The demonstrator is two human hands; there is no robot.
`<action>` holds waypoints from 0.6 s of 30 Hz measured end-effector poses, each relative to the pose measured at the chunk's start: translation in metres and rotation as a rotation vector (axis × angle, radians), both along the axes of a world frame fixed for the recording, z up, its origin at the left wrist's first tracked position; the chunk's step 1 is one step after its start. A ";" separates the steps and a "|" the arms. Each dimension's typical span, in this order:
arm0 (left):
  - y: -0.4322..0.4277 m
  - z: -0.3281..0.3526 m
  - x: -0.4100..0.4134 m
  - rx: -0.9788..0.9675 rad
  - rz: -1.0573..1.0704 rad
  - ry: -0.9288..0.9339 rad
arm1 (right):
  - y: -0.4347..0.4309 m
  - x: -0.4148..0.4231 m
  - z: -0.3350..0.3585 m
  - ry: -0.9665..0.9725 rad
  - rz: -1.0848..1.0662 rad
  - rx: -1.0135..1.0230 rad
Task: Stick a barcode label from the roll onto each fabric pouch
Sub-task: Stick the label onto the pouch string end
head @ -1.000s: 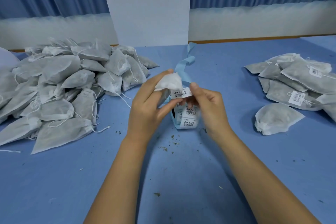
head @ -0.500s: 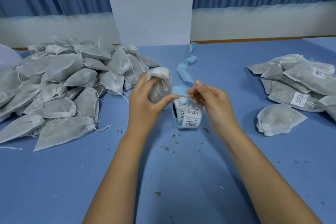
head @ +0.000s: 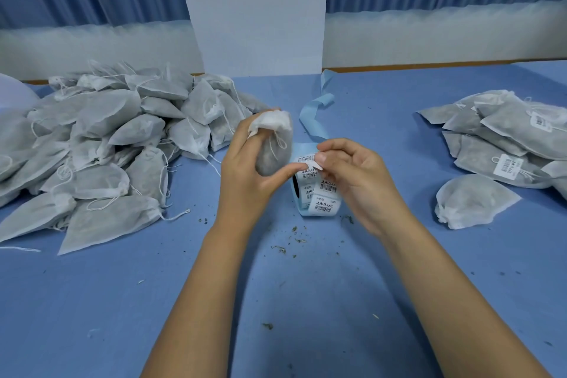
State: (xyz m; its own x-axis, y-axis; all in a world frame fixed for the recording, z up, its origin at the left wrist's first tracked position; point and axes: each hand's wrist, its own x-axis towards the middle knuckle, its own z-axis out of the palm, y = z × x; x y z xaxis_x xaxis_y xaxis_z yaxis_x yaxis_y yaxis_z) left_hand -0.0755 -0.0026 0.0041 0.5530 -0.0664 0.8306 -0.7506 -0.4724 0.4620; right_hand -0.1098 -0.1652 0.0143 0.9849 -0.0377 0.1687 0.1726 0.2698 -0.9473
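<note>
Left hand (head: 245,175): we grip a grey fabric pouch (head: 274,147). Right hand (head: 356,181): we pinch a white barcode label (head: 314,165) above the blue-backed roll (head: 319,196).

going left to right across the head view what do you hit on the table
big pouch pile → left hand holding a pouch → label roll → right hand pinching a label → labelled pouch pile

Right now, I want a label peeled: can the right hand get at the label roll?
Probably yes: the right hand sits just above the label roll, its fingers pinching a label; the left hand holds a pouch beside the roll, not across it.
</note>
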 end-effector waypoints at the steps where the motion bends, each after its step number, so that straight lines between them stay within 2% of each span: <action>1: 0.000 0.000 0.000 -0.003 0.003 0.023 | 0.000 0.000 0.000 -0.009 -0.012 -0.009; 5: 0.001 0.004 -0.004 -0.110 -0.068 0.167 | -0.002 0.001 0.001 -0.065 -0.119 -0.139; 9: 0.008 0.009 -0.004 -0.445 -0.040 0.238 | -0.014 0.004 0.003 -0.126 -0.306 -0.243; 11: 0.010 0.009 -0.002 -0.512 -0.035 0.330 | -0.015 0.003 0.004 -0.194 -0.358 -0.313; 15: 0.005 0.007 -0.002 -0.441 -0.158 0.484 | -0.003 -0.004 0.002 -0.391 -0.450 -0.538; 18: -0.001 0.005 -0.004 -0.343 -0.271 0.507 | 0.004 -0.010 0.003 -0.482 -0.476 -0.566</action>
